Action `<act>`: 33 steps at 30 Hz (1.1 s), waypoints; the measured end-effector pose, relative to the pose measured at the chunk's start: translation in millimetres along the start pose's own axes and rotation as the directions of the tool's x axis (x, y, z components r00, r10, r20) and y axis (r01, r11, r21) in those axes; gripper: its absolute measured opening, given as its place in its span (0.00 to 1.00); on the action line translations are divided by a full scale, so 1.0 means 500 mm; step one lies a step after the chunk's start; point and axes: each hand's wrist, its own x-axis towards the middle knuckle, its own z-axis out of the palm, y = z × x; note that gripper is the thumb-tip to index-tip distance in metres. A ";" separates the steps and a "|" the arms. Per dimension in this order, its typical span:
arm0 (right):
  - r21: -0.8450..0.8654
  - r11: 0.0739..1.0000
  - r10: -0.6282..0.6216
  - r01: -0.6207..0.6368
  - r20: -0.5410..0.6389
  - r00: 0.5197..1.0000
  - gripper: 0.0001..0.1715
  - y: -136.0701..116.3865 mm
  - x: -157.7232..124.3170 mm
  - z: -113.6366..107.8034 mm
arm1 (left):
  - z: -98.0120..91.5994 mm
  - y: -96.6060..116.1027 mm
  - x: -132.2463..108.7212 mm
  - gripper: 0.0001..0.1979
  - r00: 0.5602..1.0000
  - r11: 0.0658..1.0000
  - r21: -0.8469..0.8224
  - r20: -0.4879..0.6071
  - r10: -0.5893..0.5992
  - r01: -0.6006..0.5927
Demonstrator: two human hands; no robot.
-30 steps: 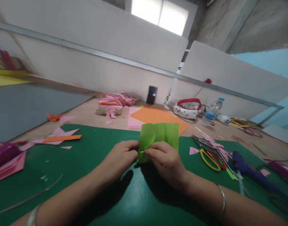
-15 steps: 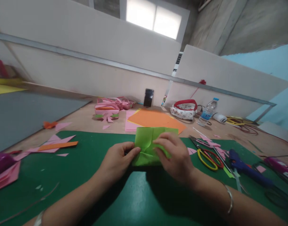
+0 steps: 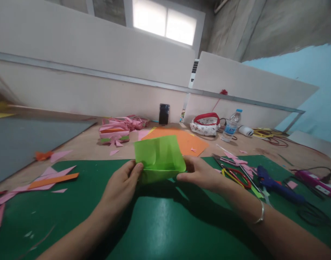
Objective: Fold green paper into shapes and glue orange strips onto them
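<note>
A creased sheet of light green paper [image 3: 160, 157] is held up just above the dark green cutting mat [image 3: 165, 224]. My left hand [image 3: 122, 186] pinches its lower left corner. My right hand [image 3: 201, 173] grips its lower right edge, fingers behind the sheet. The bottom edge of the paper is folded toward me, forming a shallow trough between the two hands. A silver bangle sits on my right wrist.
Scissors with red and yellow handles [image 3: 235, 175] and a blue glue gun [image 3: 276, 184] lie to the right. Orange sheets [image 3: 189, 142], pink paper scraps [image 3: 116, 128], a phone [image 3: 164, 113], a pouch [image 3: 204, 126] and a water bottle [image 3: 230, 126] stand behind. Pink and orange strips [image 3: 50, 178] lie at left.
My hands have moved apart from the middle of the sheet to its two lower corners. The paper has been lifted and opened out wider, with its bottom edge turned up.
</note>
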 end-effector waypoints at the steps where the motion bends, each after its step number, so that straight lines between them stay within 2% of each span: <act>1: 0.013 1.000 0.011 -0.010 -0.012 1.000 0.13 -0.001 0.001 0.009 | 0.003 0.002 -0.003 0.16 0.999 1.000 -0.026 0.032 0.003 -0.002; 3: 0.033 0.999 0.032 -0.031 -0.035 0.999 0.10 -0.005 0.000 0.020 | 0.009 0.008 -0.008 0.18 0.995 0.996 -0.085 0.096 0.022 -0.014; 6: 0.057 0.997 0.057 -0.054 -0.058 0.997 0.10 -0.007 -0.001 0.027 | 0.018 0.014 -0.012 0.20 0.986 0.980 -0.199 0.160 0.054 -0.021; 10: 0.125 0.988 0.100 -0.086 -0.114 0.988 0.07 0.003 0.002 0.036 | 0.023 0.013 -0.012 0.30 0.980 0.940 -0.339 0.195 0.025 0.044; 13: 0.200 0.975 0.125 -0.093 -0.155 0.980 0.06 0.015 0.006 0.043 | 0.021 0.015 -0.013 0.27 0.978 0.905 -0.412 0.210 -0.018 0.105; 17: 0.264 0.963 0.124 -0.061 -0.228 0.966 0.18 0.022 0.011 0.048 | 0.018 0.019 -0.020 0.22 0.974 0.866 -0.467 0.206 -0.091 0.180; 19: 0.274 0.960 0.121 -0.059 -0.217 0.969 0.20 0.022 0.011 0.049 | 0.018 0.019 -0.021 0.22 0.972 0.845 -0.496 0.206 -0.112 0.202; 23: 0.224 0.971 0.112 -0.081 -0.131 0.985 0.12 0.018 0.009 0.046 | 0.014 0.014 -0.017 0.21 0.968 0.808 -0.544 0.214 -0.127 0.226; 28: 0.111 0.994 0.038 -0.004 -0.310 0.950 0.10 0.016 0.005 0.045 | 0.011 0.014 -0.015 0.18 0.965 0.786 -0.570 0.227 -0.128 0.238; 33: 0.140 0.990 0.046 -0.001 -0.318 0.947 0.09 0.022 0.009 0.058 | 0.016 0.018 -0.019 0.25 0.964 0.780 -0.584 0.253 -0.087 0.224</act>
